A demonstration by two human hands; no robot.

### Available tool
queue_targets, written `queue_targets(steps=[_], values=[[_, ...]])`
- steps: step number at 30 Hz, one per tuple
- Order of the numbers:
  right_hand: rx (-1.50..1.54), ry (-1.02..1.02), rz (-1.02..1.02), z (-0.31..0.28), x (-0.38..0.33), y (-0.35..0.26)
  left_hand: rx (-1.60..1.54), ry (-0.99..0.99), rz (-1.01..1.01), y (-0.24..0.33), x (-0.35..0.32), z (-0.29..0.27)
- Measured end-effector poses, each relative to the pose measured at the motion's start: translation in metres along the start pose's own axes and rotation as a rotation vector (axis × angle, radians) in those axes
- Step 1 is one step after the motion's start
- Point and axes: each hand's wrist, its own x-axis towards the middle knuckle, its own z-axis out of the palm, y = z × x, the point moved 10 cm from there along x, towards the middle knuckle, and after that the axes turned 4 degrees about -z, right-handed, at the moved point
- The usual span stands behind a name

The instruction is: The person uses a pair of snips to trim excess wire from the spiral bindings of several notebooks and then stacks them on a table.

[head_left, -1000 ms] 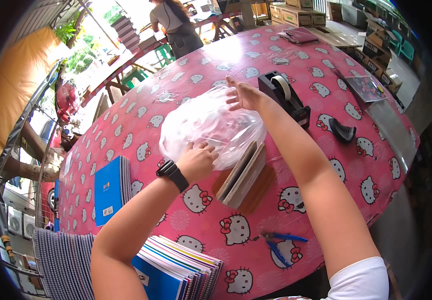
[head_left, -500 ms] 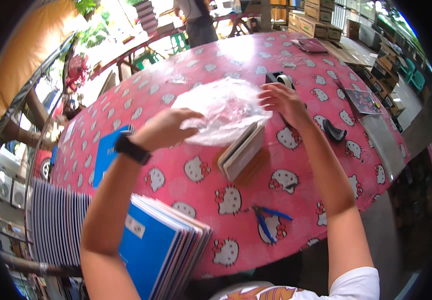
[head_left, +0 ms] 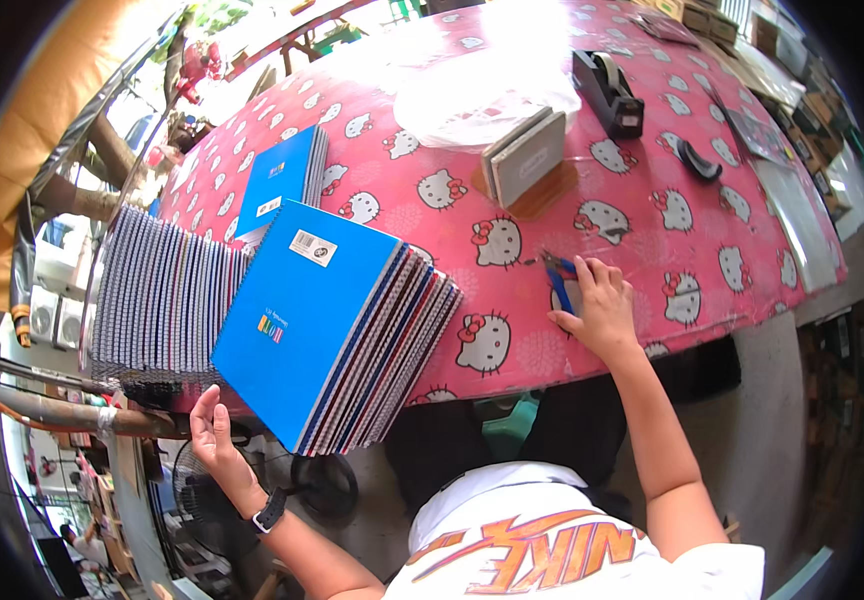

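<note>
Resting right hand (head_left: 600,305) on blue-handled pliers (head_left: 560,283), left hand (head_left: 208,432) fingers spread below notebook stack (head_left: 337,325), tape dispenser (head_left: 607,90) beyond.

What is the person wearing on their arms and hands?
Both forearms are bare, with no gloves and no long sleeves. The left hand has a black smartwatch with a dark band strapped round the wrist. The right hand wears nothing that shows: no watch or ring can be made out. A short white sleeve starts at the right upper arm.
</note>
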Motion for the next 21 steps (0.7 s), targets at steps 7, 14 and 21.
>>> queue_targets(steps=[7, 14, 21], values=[[0.038, 0.035, 0.068, 0.012, -0.005, 0.012, 0.300, -0.562, 0.543, 0.138, 0.002, 0.134], [2.022, -0.132, 0.568, 0.060, -0.047, 0.013, 0.601, -0.859, 0.882, 0.136, -0.006, 0.275], [2.581, -0.038, 0.517, 0.048, -0.037, -0.039, 0.604, -0.984, 0.795, 0.103, 0.003, 0.310]])
